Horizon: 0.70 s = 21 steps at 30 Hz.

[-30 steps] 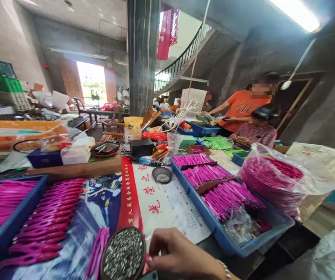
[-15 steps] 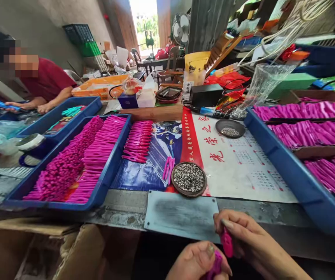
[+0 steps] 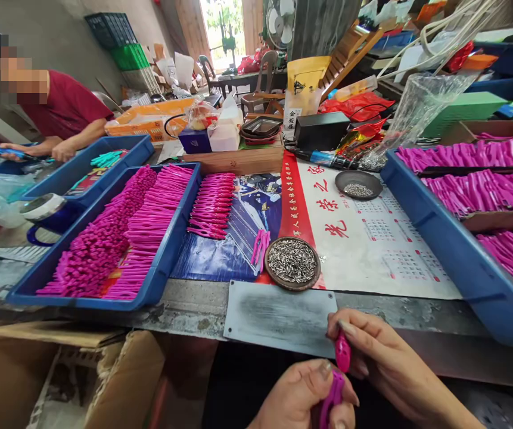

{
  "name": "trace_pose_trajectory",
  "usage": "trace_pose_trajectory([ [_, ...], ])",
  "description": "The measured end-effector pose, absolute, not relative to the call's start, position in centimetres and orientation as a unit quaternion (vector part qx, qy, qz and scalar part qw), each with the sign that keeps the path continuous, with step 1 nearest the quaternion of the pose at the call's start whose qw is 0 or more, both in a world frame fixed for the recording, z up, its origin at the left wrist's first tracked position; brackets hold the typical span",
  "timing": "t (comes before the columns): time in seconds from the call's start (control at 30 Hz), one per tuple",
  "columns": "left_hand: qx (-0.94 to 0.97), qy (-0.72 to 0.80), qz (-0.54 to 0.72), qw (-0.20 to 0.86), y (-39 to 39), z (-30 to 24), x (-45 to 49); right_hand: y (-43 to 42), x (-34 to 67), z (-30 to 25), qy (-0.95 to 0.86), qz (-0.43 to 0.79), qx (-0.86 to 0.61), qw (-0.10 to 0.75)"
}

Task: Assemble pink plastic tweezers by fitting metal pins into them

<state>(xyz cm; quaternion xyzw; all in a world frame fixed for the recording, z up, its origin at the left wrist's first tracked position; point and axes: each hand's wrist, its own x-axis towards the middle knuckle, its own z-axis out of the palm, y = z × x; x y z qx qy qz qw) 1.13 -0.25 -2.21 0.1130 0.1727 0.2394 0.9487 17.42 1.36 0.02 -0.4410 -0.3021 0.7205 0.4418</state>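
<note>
My left hand point(image 3: 301, 393) is closed around a slim magenta plastic piece point(image 3: 333, 394), thumb pressed along it. Just above and to the right, my right hand point(image 3: 376, 351) pinches a glossy, rounded pinkish-magenta plastic piece point(image 3: 342, 353) between thumb and fingers. The two pieces are close together; whether they touch or join I cannot tell. Both hands are in front of the table edge, near a grey metal plate point(image 3: 278, 314). Beyond that plate stands a round bowl point(image 3: 292, 263) full of small metal pins, with a few loose magenta pieces point(image 3: 260, 247) beside it.
A blue tray point(image 3: 155, 277) of stacked magenta pieces stands left, another blue tray point(image 3: 453, 244) right. A row of magenta pieces point(image 3: 211, 205) lies between. Behind are a dark dish point(image 3: 358, 185) and a blue-handled tool point(image 3: 327, 159). A co-worker point(image 3: 68, 107) sits far left; cardboard boxes point(image 3: 122, 381) lower left.
The view has tilted slightly, so the table sits a little higher in the picture. My hands keep their grips, and the piece in my left hand now shows more.
</note>
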Motion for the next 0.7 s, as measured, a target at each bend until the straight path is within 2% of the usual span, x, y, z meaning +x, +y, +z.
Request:
trace_pose_trajectory([
  [0.33, 0.094, 0.178, 0.237, 0.95, -0.1, -2.3, 0.8, 2.5, 17.0, 1.3, -0.336, 0.691, -0.522, 0.371],
  [0.7, 0.078, 0.202, 0.237, 0.947, -0.7, -2.4, 0.4, 2.4, 16.2, 1.2, -0.354, 0.715, -0.503, 0.332],
])
